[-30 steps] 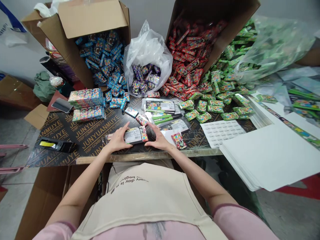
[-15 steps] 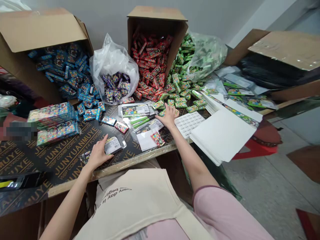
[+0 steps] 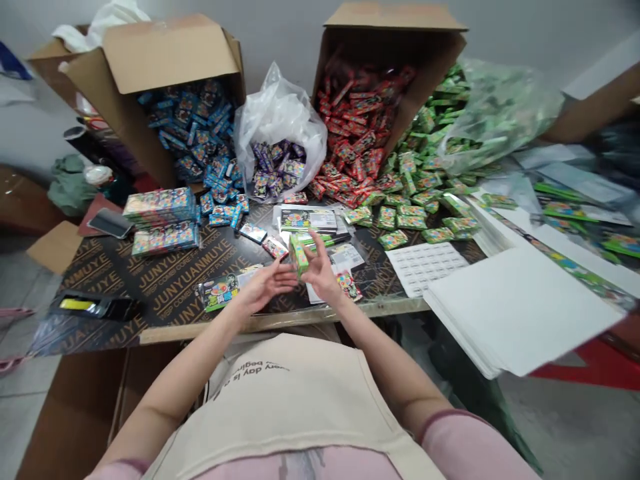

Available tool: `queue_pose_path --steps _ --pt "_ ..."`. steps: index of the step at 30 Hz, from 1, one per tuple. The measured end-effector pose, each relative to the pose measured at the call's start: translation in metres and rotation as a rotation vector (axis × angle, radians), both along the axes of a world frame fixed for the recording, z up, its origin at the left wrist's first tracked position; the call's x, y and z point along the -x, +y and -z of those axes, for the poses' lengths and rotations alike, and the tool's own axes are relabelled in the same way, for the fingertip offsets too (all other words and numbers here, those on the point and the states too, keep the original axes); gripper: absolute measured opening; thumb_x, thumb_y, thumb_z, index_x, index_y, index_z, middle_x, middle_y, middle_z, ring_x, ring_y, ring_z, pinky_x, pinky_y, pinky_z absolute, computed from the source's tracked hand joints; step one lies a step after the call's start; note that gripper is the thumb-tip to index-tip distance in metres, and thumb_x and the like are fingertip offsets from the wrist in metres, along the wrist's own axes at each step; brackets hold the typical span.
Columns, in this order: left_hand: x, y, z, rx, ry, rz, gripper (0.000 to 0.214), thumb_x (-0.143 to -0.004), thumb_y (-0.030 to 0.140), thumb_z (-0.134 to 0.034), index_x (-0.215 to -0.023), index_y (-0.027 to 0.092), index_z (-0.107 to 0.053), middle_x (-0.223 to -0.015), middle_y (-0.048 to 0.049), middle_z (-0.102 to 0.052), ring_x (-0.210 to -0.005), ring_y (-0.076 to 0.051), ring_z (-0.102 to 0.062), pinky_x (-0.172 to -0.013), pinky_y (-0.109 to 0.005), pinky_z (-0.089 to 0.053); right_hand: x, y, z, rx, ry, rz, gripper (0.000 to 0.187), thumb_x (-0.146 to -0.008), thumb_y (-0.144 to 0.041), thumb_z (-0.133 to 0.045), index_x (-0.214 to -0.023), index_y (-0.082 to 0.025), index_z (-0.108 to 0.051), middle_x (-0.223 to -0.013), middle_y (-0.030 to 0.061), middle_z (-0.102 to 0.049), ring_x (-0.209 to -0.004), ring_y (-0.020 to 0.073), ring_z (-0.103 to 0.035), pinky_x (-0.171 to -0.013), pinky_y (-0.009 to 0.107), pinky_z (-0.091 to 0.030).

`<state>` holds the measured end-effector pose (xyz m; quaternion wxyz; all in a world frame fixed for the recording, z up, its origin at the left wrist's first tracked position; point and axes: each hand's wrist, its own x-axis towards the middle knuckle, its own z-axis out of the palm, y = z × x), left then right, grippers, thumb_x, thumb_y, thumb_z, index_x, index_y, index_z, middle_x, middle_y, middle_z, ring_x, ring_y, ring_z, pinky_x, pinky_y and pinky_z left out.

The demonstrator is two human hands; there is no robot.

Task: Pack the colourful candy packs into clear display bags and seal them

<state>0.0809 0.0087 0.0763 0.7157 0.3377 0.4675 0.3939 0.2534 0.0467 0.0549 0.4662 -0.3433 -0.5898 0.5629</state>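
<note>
A small green candy-style box (image 3: 299, 255) is upright between my hands, above the front of the table. My right hand (image 3: 323, 277) grips it from the right with thumb and fingers. On its other side, my left hand (image 3: 270, 287) is open, palm turned up, its fingertips near or touching the box; which, I cannot tell. A flat printed packet (image 3: 220, 292) lies by my left wrist. Behind my hands are a blue box (image 3: 253, 232), a red box (image 3: 275, 248) and a pile of flat clear-wrapped packets (image 3: 307, 219). A red packet (image 3: 349, 285) is partly hidden by my right wrist.
Cartons of blue boxes (image 3: 187, 113) and red boxes (image 3: 360, 120) line the back, with a bag of purple boxes (image 3: 277, 170) between. Green boxes (image 3: 413, 180) spread rightward. Stacked boxes (image 3: 163, 223) stand left. White sheets (image 3: 520, 307) overhang the front edge beside a label sheet (image 3: 427, 267).
My right hand has come from the green boxes toward the middle, now with one green box. My left hand has left the flat packet and moved right. The view has swung left.
</note>
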Motion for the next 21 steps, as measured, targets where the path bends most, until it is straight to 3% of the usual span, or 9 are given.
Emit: queue_pose_path --steps 3,6,9,13,16,19,21 --pt "-0.008 0.001 -0.004 0.111 -0.194 -0.136 0.045 -0.061 0.051 -0.079 -0.085 0.014 -0.071 -0.084 -0.0092 -0.073 -0.074 -0.020 -0.067 -0.075 -0.034 -0.054 0.018 -0.019 0.006 -0.037 0.057 -0.154 0.111 -0.063 -0.067 -0.073 -0.149 -0.035 -0.012 -0.144 0.0094 -0.047 -0.127 0.0270 -0.052 -0.101 0.044 -0.047" --pt "0.000 -0.002 -0.002 0.081 -0.074 -0.261 0.035 -0.051 0.036 -0.086 -0.072 0.012 -0.069 -0.068 -0.0043 -0.070 -0.059 -0.014 -0.061 -0.063 -0.026 -0.050 0.010 -0.018 0.007 -0.195 -0.111 -0.099 0.112 -0.062 -0.058 -0.079 -0.150 -0.031 -0.015 -0.151 0.0097 -0.037 -0.140 0.0281 -0.035 -0.115 0.046 -0.032" --pt "0.006 -0.006 0.002 0.021 0.071 -0.222 0.032 -0.051 0.035 -0.085 -0.063 0.011 -0.067 -0.060 -0.0014 -0.066 -0.052 -0.011 -0.055 -0.056 -0.024 -0.044 0.000 -0.012 0.002 -0.375 -0.321 -0.142 0.102 -0.067 -0.050 -0.078 -0.150 -0.029 -0.021 -0.151 0.0100 -0.037 -0.143 0.0291 -0.030 -0.117 0.049 -0.024" --pt "0.015 -0.006 0.010 -0.112 0.229 -0.093 0.037 -0.060 0.045 -0.079 -0.071 0.012 -0.070 -0.063 -0.0019 -0.066 -0.057 -0.013 -0.056 -0.059 -0.026 -0.044 0.001 -0.009 -0.004 -0.598 -0.510 -0.172 0.085 -0.071 -0.042 -0.073 -0.144 -0.028 -0.033 -0.139 0.0096 -0.052 -0.132 0.0298 -0.045 -0.115 0.053 -0.020" --pt "0.039 -0.004 0.018 -0.309 0.577 -0.019 0.051 -0.071 0.054 -0.069 -0.102 0.013 -0.071 -0.087 -0.0085 -0.071 -0.081 -0.022 -0.063 -0.073 -0.032 -0.047 -0.003 -0.003 0.003 -0.696 -0.589 -0.090 0.082 -0.069 -0.043 -0.073 -0.140 -0.027 -0.036 -0.131 0.0088 -0.060 -0.117 0.0290 -0.058 -0.115 0.054 -0.013" --pt "0.069 -0.006 0.026 -0.541 1.133 0.163 0.085 -0.060 0.052 -0.079 -0.134 0.018 -0.053 -0.120 -0.0147 -0.062 -0.113 -0.033 -0.054 -0.094 -0.043 -0.042 -0.009 0.006 0.021 -0.703 -0.679 0.017 0.078 -0.068 -0.044 -0.073 -0.136 -0.025 -0.040 -0.124 0.0094 -0.064 -0.107 0.0289 -0.063 -0.114 0.054 -0.012" --pt "0.082 -0.009 0.031 -0.608 1.388 0.343 0.104 -0.053 0.046 -0.085 -0.143 0.018 -0.040 -0.123 -0.0166 -0.059 -0.117 -0.036 -0.050 -0.097 -0.047 -0.039 -0.010 0.010 0.032 -0.675 -0.745 0.043 0.073 -0.070 -0.045 -0.072 -0.134 -0.023 -0.043 -0.123 0.0104 -0.065 -0.109 0.0300 -0.062 -0.113 0.055 -0.011"
